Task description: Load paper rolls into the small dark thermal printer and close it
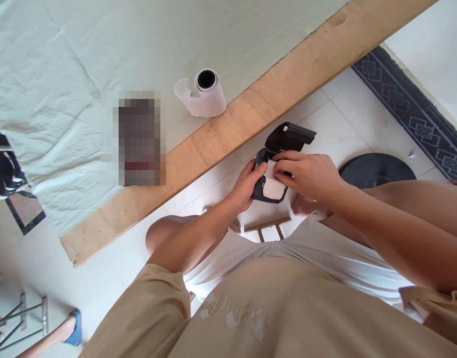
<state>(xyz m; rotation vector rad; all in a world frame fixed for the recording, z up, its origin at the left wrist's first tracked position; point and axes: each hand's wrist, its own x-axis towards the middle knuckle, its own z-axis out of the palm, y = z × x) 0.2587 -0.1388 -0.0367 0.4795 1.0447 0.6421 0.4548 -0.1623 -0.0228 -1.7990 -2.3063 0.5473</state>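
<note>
At the far left edge of the view a dark frame-like object (5, 169) pokes in over the bench (251, 114), which is covered by a pale creased sheet (57, 74) with a bare wooden strip along its near edge. Near that edge a blurred dark rectangle (139, 139) lies on the sheet, and just to its right a spare thermal paper roll (208, 94) stands on end with its loose tail curling out to the left.

Below the near edge, held over the tiled floor (347, 119) above the person's lap, is a small black handheld printer (276, 164) with its lid swung open toward the bench. The left hand (245, 186) grips the printer's left side and steadies it. The right hand (306, 174) is curled over the open bay, its fingertips pressing on a white paper roll (272, 186) seated inside.

To seat the roll well, it seems best to keep the left grip firm, lay the roll square in the bay, and leave its free end leading out toward the lid's hinge side so the lid can close over it without creasing.

Further right, a dark round disc (377, 169) lies on the floor, and a patterned rug (418, 114) runs along the far right.
</note>
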